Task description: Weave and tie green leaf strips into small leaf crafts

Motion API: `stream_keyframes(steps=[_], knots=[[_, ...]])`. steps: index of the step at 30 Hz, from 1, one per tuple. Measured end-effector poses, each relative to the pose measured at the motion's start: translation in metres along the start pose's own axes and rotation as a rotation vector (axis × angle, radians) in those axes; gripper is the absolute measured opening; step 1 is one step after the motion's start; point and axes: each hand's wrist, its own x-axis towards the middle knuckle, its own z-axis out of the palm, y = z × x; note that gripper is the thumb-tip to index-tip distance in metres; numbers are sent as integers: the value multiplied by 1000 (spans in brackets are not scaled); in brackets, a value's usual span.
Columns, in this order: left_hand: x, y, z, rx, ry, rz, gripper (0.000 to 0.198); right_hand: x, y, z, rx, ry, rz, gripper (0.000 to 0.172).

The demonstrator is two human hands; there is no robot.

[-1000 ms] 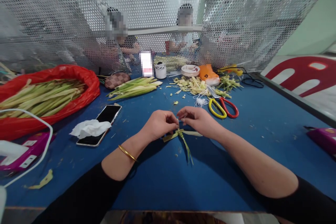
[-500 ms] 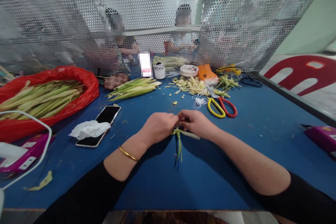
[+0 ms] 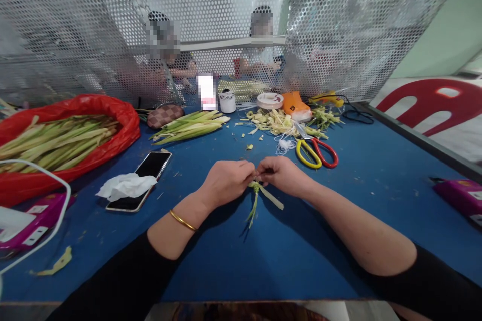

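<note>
Just above the blue table, my left hand (image 3: 230, 180) and my right hand (image 3: 283, 175) meet with fingertips pinched close together. Between them is a small knotted piece of green husk strips (image 3: 256, 188), its upper part hidden by my fingers. A narrow green strip hangs from it toward me, and a wider pale one slants to the right. Beyond my right hand lie scissors (image 3: 315, 153) with one yellow and one red handle. White thread (image 3: 285, 146) sits in a loose tangle beside them.
Husk scraps (image 3: 273, 120), a tape roll (image 3: 269, 101), an orange packet (image 3: 296, 105) and a husk bundle (image 3: 192, 126) line the back. At left are a red bag (image 3: 128, 110) of husks and a phone (image 3: 153, 165) under tissue. People sit behind the perforated screen (image 3: 211, 5).
The hanging green strip has swung to the left. The wider pale strip has turned downward on the right. Both hands stay pinched in nearly the same place.
</note>
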Motion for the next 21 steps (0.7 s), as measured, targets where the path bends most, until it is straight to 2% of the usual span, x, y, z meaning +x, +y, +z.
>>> stream_keyframes(steps=[7,14,18,21], knots=[[1,0,0,-80,-5,-22,19,-2,-1,-5,-43,2,6,5],[1,1,0,-75,-14,-44,24,-3,-9,-9,-11,-28,13,4],[1,1,0,-183,-1,-63,16,-6,-11,-14,-99,-111,16,7],[1,-2,-1,-269,9,-136,12,-10,-12,-21,-150,-215,23,12]])
